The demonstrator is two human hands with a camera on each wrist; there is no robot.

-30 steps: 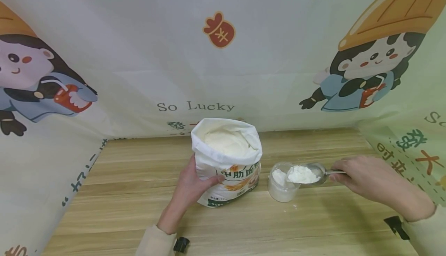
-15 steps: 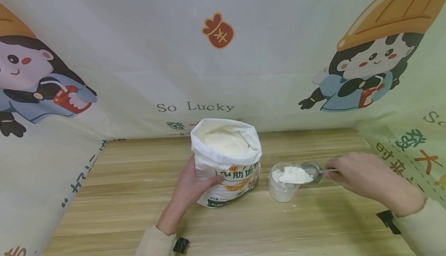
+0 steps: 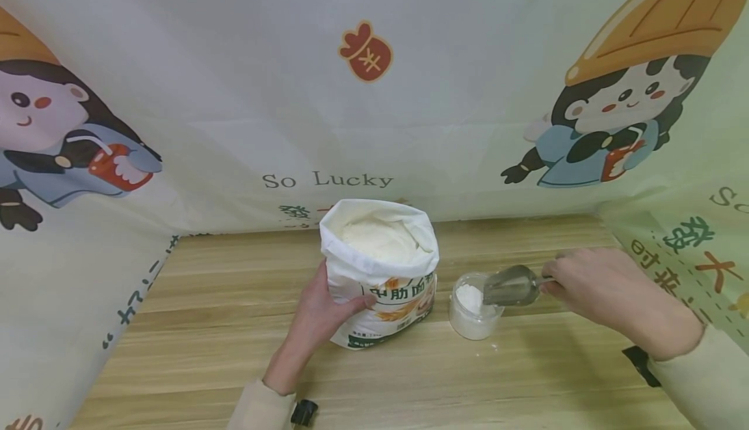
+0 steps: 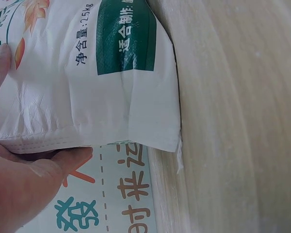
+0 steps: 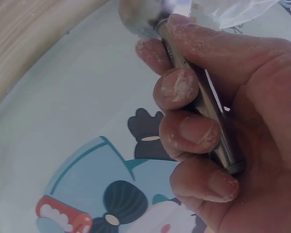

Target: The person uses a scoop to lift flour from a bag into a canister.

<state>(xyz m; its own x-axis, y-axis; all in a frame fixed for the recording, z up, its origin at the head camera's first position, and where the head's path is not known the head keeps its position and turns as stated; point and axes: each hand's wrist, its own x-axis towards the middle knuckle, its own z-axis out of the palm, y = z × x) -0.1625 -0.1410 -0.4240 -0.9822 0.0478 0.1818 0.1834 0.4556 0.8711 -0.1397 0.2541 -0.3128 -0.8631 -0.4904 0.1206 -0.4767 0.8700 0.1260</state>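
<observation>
A white bag of flour (image 3: 383, 313) stands upright with its top rolled open, flour visible inside. My left hand (image 3: 322, 309) grips its left side, thumb across the printed front; the left wrist view shows the bag's lower edge (image 4: 150, 107) beside the fingers. To the right of the bag is a small clear jar (image 3: 475, 326) with white flour in it. A metal scoop (image 3: 512, 287) is tipped over at the jar's right rim, its bowl turned down. My right hand (image 3: 614, 293) holds the scoop's handle (image 5: 216, 114), the fingers curled round it and dusted with flour.
Everything stands on a wood-grain tabletop (image 3: 193, 339). A printed cloth (image 3: 468, 92) hangs as a wall behind the table and along both sides. A few small specks lie on the table just in front of the jar.
The scoop moved left over the jar and turned over; the heap of flour on it is gone from its bowl. My right hand shifted left and rotated. The left hand stayed on the bag.
</observation>
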